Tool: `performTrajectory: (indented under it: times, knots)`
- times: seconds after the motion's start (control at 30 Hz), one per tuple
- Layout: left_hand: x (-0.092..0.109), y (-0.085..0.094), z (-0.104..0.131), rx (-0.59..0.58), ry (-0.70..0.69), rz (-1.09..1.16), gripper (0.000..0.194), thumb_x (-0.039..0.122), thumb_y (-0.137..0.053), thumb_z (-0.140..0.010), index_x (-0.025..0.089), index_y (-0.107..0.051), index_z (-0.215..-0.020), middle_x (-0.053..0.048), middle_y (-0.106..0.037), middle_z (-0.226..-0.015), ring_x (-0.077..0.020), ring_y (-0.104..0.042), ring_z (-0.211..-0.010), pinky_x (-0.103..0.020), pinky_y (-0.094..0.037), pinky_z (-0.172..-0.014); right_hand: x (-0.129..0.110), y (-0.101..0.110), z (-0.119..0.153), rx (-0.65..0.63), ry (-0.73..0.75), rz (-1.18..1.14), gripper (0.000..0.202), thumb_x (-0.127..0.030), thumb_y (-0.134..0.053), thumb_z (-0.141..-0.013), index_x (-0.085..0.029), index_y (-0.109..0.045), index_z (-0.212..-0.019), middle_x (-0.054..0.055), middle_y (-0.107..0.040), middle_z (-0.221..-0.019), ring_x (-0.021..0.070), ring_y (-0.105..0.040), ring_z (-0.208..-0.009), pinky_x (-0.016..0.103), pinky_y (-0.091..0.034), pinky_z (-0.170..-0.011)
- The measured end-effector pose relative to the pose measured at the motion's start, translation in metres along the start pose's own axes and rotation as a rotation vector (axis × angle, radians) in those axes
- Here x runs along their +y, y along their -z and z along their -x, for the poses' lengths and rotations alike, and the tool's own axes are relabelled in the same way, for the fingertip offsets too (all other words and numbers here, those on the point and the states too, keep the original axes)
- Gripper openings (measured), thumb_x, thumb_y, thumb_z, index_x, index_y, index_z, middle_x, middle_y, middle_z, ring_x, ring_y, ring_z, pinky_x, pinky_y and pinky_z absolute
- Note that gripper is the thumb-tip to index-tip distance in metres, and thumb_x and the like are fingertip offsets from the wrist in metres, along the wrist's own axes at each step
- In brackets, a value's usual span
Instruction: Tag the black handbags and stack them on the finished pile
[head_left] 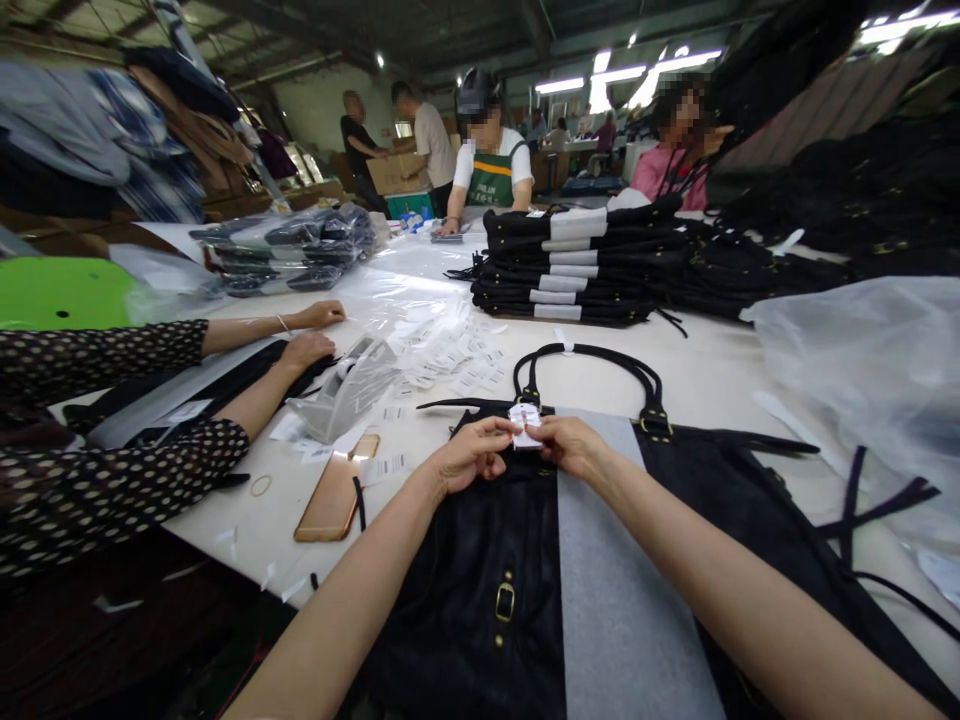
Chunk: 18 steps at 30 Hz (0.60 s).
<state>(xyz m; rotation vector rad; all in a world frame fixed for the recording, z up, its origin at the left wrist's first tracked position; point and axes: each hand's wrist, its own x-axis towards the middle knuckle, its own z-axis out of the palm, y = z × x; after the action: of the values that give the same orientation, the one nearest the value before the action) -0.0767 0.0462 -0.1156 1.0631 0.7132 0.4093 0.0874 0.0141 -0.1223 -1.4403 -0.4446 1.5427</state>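
Note:
A black handbag (480,560) lies flat on the table in front of me, with brass-coloured buckles and a grey-white paper strip (607,560) laid across it. Its looped handles (600,352) stretch away from me, a small white band around their top. Over the bag's upper edge, a small white tag (525,428) is pinched between my two hands. My left hand (476,452) grips its left side with thumb and forefinger. From the right, the fingers of my right hand (574,445) close on its other side. Fingertips partly cover the tag's edges.
Folded black bags (570,265) with paper bands are stacked ahead. Loose white labels (450,350) and a phone (337,490) lie to the left. A co-worker's hands (307,350) rest by another bag at left. Clear plastic (862,360) covers the right side.

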Motion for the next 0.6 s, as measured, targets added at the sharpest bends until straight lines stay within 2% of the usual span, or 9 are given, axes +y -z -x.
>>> performTrajectory:
  times: [0.13,0.27,0.37,0.47,0.6]
  knots:
    - [-0.005,0.001,0.004,0.005,-0.006,0.058,0.044,0.033,-0.07,-0.065,0.017,-0.058,-0.104,0.0,-0.053,-0.072,-0.007,-0.053,-0.046,-0.017,-0.03,-0.039,0.007,-0.011,-0.005,0.119,0.133,-0.04,0.009,-0.008,-0.063,-0.055,-0.012,-0.056,-0.058,-0.003,-0.052,-0.048,0.0064,-0.041,-0.043,0.018,-0.026,-0.039]
    - [-0.007,-0.001,0.005,0.002,0.015,0.1,0.047,0.031,-0.068,-0.068,0.017,-0.056,-0.112,-0.003,-0.058,-0.07,-0.0102,-0.058,-0.052,-0.017,-0.035,-0.042,0.01,-0.022,-0.008,0.182,0.24,-0.094,0.011,-0.013,-0.065,-0.05,-0.013,-0.056,-0.056,-0.004,-0.052,-0.048,0.0067,-0.042,-0.045,0.02,-0.027,-0.042]
    - [-0.006,-0.005,0.005,-0.006,0.02,0.13,0.048,0.031,-0.068,-0.068,0.019,-0.055,-0.114,-0.005,-0.061,-0.078,-0.0123,-0.06,-0.056,-0.018,-0.037,-0.043,0.009,-0.027,-0.012,0.186,0.273,-0.13,0.013,-0.016,-0.066,-0.048,-0.014,-0.056,-0.055,-0.003,-0.053,-0.049,0.0072,-0.043,-0.047,0.02,-0.029,-0.043]
    - [-0.003,-0.01,0.005,0.065,-0.04,0.159,0.047,0.031,-0.069,-0.065,0.017,-0.059,-0.109,-0.007,-0.061,-0.086,-0.0116,-0.059,-0.055,-0.019,-0.039,-0.044,0.008,-0.027,-0.013,0.173,0.256,-0.146,0.015,-0.02,-0.067,-0.049,-0.015,-0.056,-0.056,-0.003,-0.053,-0.051,0.008,-0.044,-0.048,0.02,-0.029,-0.044]
    - [0.002,-0.012,0.004,0.133,-0.096,0.15,0.044,0.036,-0.069,-0.063,0.014,-0.063,-0.101,-0.005,-0.061,-0.08,-0.0087,-0.054,-0.05,-0.019,-0.036,-0.043,0.011,-0.023,-0.007,0.085,0.238,-0.031,0.021,-0.034,-0.061,-0.062,-0.014,-0.061,-0.068,0.0,-0.058,-0.061,0.0075,-0.045,-0.049,0.019,-0.026,-0.041]
